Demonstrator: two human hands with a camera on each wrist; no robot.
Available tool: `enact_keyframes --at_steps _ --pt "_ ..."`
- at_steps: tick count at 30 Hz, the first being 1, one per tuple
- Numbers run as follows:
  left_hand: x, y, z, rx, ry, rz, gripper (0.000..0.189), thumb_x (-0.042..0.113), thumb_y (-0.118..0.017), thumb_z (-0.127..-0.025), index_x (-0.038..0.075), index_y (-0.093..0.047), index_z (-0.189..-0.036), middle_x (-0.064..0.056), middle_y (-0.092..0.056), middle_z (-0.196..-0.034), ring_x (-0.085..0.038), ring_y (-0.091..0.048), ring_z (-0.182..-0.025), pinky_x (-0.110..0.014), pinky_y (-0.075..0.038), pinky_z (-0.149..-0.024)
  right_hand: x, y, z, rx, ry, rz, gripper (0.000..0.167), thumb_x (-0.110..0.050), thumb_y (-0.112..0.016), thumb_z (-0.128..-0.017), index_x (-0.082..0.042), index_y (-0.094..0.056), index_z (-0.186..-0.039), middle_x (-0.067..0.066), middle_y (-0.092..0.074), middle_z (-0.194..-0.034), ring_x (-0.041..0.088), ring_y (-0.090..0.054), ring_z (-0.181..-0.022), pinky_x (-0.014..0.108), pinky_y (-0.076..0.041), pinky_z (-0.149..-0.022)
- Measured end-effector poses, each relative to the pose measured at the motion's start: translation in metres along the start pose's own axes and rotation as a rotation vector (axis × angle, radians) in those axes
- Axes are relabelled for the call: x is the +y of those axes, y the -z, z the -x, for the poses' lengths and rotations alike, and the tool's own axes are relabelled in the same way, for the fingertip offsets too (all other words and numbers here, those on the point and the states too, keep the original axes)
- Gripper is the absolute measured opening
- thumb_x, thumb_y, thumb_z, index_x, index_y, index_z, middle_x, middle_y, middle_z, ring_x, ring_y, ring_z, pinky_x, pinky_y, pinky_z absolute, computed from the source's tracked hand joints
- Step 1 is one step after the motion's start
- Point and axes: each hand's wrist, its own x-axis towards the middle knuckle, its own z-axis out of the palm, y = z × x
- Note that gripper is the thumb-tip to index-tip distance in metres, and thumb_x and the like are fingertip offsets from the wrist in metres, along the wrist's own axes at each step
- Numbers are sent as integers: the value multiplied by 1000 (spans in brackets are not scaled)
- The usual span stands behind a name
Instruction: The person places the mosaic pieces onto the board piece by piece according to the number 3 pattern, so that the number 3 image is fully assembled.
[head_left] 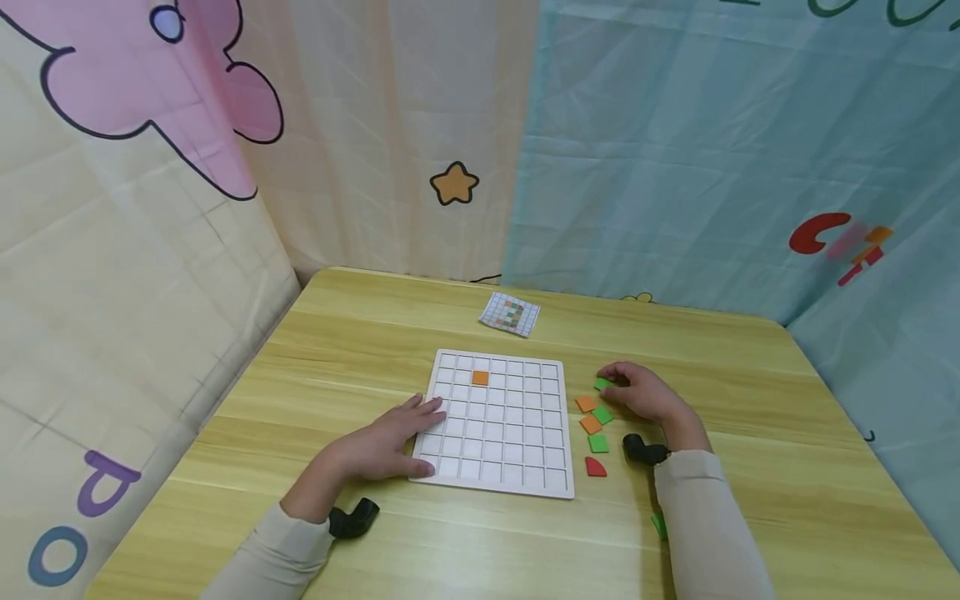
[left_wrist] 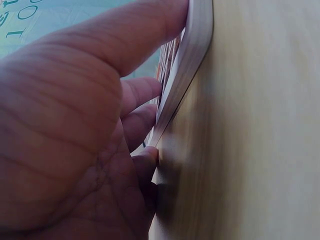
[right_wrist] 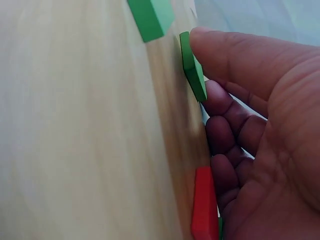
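Observation:
A white gridded board (head_left: 510,454) lies on the table with one orange square tile (head_left: 480,378) in an upper-left cell. My left hand (head_left: 390,437) rests on the board's left edge, fingers extended and thumb at the near corner; the left wrist view shows the thumb on the board's rim (left_wrist: 192,50). Right of the board, my right hand (head_left: 641,393) pinches a green tile (right_wrist: 192,67) between thumb and forefinger, low over the table. Under that hand, a red piece (right_wrist: 202,205) shows in the right wrist view; the head view hides it.
Between board and right hand lie orange tiles (head_left: 591,424), green tiles (head_left: 597,443) and a red quarter-round piece (head_left: 596,467). Another green piece (head_left: 659,525) sits partly behind the right sleeve. A patterned grid card (head_left: 510,314) lies beyond the board. Curtains (head_left: 390,150) surround the wooden table (head_left: 360,333).

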Motion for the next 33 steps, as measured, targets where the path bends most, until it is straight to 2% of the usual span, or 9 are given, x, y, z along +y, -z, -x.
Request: enact_keyframes --at_steps 13,20,28,33 --pt "2 2 1 8 6 0 81 35 -74 -89 9 -34 -155 -5 -21 -164 -36 -6 -150 -58 -15 -116 -2 -2 -3 21 -2 31 30 -9 -62 -97 3 -59 -123 18 -58 -115 33 -51 -104 48 -42 -93" --pt "2 0 0 1 8 2 81 37 -74 -89 9 -35 -155 -4 -21 -164 -33 -6 -151 -57 -14 -116 -1 -3 -3 17 -11 40 29 -9 -63 -95 2 -60 -122 16 -58 -114 31 -51 -103 47 -42 -93" --pt "3 -1 0 8 13 -3 80 36 -74 -89 9 -36 -154 -3 -22 -163 -32 -6 -151 -56 -14 -117 0 -2 -4 17 23 61 27 -10 -63 -95 1 -62 -120 15 -61 -112 30 -53 -100 47 -43 -90" --pt "2 -1 0 5 16 0 80 35 -74 -89 9 -36 -154 -3 -21 -164 -32 -6 -151 -56 -14 -117 -1 0 -6 21 8 67 26 -11 -62 -95 -1 -62 -119 14 -60 -110 30 -52 -98 45 -43 -88"
